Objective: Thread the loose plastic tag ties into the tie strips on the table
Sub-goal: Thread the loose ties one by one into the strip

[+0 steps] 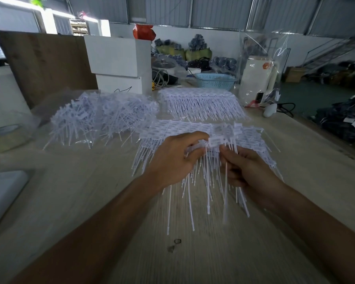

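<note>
Well into the work, by the look of it, yet far from finished. At upper centre-right of the frame, a neat stack of tie strips lying flat on the pale surface, heads in rows and tails fanned toward the camera, seemingly complete. Just below it, at frame centre, a second stack spread under both hands, apparently the one being built up. At middle left, a large tangled heap of loose tag ties on clear plastic, well apart from the hands and still big, so probably most of the threading left to do. Left hand with fingers curled, pinching the head end of a strip lifted off the stack. Right hand just beside it, fingers curled round a single tie, tail hanging down toward the lower frame. Whether that tie's tip has entered the strip: impossible to tell, too blurred and crowded.
</note>
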### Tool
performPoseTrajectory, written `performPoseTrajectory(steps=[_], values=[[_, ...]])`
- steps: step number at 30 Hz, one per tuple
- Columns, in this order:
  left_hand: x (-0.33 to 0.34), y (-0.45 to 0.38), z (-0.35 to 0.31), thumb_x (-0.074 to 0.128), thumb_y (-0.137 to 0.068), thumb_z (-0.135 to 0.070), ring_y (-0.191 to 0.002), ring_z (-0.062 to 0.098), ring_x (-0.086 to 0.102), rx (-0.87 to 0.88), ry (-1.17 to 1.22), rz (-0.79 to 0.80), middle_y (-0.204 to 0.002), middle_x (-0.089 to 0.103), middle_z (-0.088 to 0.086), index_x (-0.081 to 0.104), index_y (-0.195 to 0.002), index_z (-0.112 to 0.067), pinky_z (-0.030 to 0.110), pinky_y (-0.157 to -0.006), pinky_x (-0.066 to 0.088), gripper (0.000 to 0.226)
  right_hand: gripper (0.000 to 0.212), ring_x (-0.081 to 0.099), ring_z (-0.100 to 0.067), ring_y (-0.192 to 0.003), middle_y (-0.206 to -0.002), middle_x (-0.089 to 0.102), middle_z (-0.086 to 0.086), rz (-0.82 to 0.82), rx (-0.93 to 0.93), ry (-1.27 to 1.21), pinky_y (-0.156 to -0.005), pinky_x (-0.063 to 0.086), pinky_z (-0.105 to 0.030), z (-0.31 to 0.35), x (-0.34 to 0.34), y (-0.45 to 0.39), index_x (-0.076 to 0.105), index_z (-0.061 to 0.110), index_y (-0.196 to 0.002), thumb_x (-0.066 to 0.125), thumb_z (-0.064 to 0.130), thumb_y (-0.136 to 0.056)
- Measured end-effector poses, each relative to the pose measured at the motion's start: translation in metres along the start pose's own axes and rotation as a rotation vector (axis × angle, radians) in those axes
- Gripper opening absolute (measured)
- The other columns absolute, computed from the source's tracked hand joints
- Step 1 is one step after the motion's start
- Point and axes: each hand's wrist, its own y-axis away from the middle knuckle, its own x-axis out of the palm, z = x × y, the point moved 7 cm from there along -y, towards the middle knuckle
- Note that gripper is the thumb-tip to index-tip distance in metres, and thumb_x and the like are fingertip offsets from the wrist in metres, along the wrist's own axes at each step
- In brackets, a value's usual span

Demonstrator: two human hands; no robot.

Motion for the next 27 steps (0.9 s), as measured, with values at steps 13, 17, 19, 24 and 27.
performPoseTrajectory(steps=[13, 17, 19, 24, 27], values=[[0.005, 0.004, -0.014, 0.048, -0.096, -0.010, -0.089, 0.025, 0.060, 0.267, -0.476, 0.211, -0.094, 0.067, 0.001, 0.069, -0.119, -0.016, 0.029, -0.064, 0.039, 0.032, 0.040, 0.036, -0.013, -0.045, -0.061, 0.046, -0.005, 0.069, 0.037, 0.190, -0.042, 0.031, -0.023, -0.004, -0.004, -0.002, 0.047, 0.015, -0.072, 0.044, 0.039, -0.104], [0.008, 0.005, -0.005, 0.054, -0.099, -0.015, -0.096, 0.020, 0.058, 0.228, -0.456, 0.225, -0.101, 0.066, -0.003, 0.066, -0.122, -0.020, 0.030, -0.068, 0.043, 0.027, 0.039, 0.034, -0.015, -0.043, -0.059, 0.044, -0.008, 0.135, 0.004, 0.248, -0.043, 0.027, -0.023, -0.004, -0.001, -0.002, 0.052, 0.012, -0.078, 0.044, 0.041, -0.104], [0.004, 0.003, 0.000, 0.059, -0.099, -0.023, -0.106, 0.020, 0.059, 0.137, -0.343, 0.164, -0.112, 0.067, -0.004, 0.064, -0.124, -0.020, 0.032, -0.077, 0.046, 0.027, 0.039, 0.028, -0.015, -0.044, -0.057, 0.038, -0.005, 0.116, -0.007, 0.232, -0.043, 0.022, -0.022, -0.003, -0.003, -0.003, 0.056, 0.014, -0.081, 0.044, 0.043, -0.104], [0.005, 0.000, 0.008, 0.061, -0.097, -0.024, -0.110, 0.016, 0.055, -0.036, -0.141, 0.111, -0.117, 0.065, -0.004, 0.063, -0.129, -0.022, 0.034, -0.093, 0.045, 0.033, 0.033, 0.023, -0.009, -0.047, -0.059, 0.030, 0.005, 0.050, 0.016, 0.146, -0.041, 0.024, -0.020, -0.004, -0.009, -0.007, 0.062, 0.014, -0.090, 0.045, 0.038, -0.104], [0.008, 0.000, 0.003, 0.056, -0.097, -0.017, -0.107, 0.011, 0.051, -0.022, -0.082, 0.117, -0.115, 0.063, -0.004, 0.061, -0.133, -0.019, 0.025, -0.088, 0.036, 0.037, 0.028, 0.024, -0.009, -0.048, -0.061, 0.030, 0.004, 0.054, 0.058, 0.049, -0.041, 0.026, -0.019, -0.009, -0.007, -0.006, 0.064, 0.013, -0.094, 0.047, 0.033, -0.105]])
